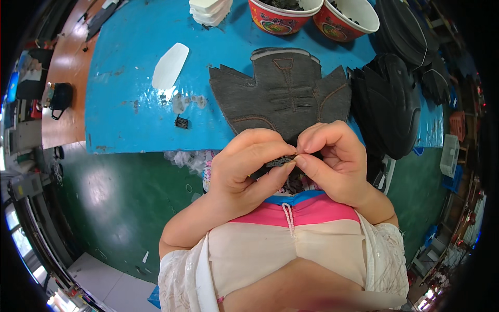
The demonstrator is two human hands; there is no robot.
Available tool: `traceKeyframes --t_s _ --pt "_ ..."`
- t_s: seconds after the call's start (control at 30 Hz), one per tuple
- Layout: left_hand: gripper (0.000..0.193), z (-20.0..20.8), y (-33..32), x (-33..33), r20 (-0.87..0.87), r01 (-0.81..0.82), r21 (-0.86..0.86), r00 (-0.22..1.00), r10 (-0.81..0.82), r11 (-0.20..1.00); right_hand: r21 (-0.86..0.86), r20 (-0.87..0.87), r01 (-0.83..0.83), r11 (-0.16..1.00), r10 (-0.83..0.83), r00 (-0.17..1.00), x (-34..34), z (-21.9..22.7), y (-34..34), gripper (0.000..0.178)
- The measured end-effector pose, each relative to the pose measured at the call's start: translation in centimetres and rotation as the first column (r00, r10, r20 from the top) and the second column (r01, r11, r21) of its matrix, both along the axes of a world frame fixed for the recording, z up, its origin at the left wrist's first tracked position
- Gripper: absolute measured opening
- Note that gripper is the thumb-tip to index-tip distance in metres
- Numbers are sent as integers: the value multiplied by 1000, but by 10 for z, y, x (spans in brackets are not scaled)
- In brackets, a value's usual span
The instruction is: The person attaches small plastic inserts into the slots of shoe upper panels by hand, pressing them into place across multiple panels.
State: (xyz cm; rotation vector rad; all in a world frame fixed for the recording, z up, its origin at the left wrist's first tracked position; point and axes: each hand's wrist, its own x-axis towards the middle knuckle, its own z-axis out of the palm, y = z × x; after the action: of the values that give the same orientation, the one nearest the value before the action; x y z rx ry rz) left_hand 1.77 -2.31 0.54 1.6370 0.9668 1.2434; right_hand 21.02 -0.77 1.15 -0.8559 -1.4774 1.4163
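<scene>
Just in front of my body, at the table's near edge, my left hand (249,161) pinches a small dark bundle (281,161) that looks like braided cord. My right hand (335,161) meets it there, thumb and forefinger closed at the bundle's right end. Exactly what the right fingertips grip is too small to make out. Beyond both hands a dark grey shoe upper (286,86) with brown stitching lies flat, its lower part hidden behind my fingers. To its left rests another little black bundle (181,122).
The blue-covered table (125,104) carries a white card shape (170,66) and a stack of white pieces (210,11). Two red and white tubs (285,20) with dark bits stand at the back. Stacked black uppers (387,104) lie at the right.
</scene>
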Motion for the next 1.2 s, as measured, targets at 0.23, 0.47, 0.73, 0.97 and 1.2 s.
traceKeyframes --t_s 0.23,0.47,0.73,0.97,1.2 --pt "29 -13 17 -5 -308 -237 403 875 374 884 94 212 136 986 -153 965 0 4 31 18" --pt "28 -25 24 -5 -420 -210 481 797 434 851 443 490 27 896 -267 830 -12 3 59 16" --pt "28 -11 23 -3 -571 -103 500 707 417 860 515 563 -14 857 -326 759 -16 -4 60 20" --pt "20 -6 29 -2 -718 36 517 563 410 856 718 547 -100 689 -469 693 -12 -5 61 21" --pt "23 -6 29 -3 -727 37 488 570 383 872 757 584 -168 631 -538 608 -4 -8 53 33"
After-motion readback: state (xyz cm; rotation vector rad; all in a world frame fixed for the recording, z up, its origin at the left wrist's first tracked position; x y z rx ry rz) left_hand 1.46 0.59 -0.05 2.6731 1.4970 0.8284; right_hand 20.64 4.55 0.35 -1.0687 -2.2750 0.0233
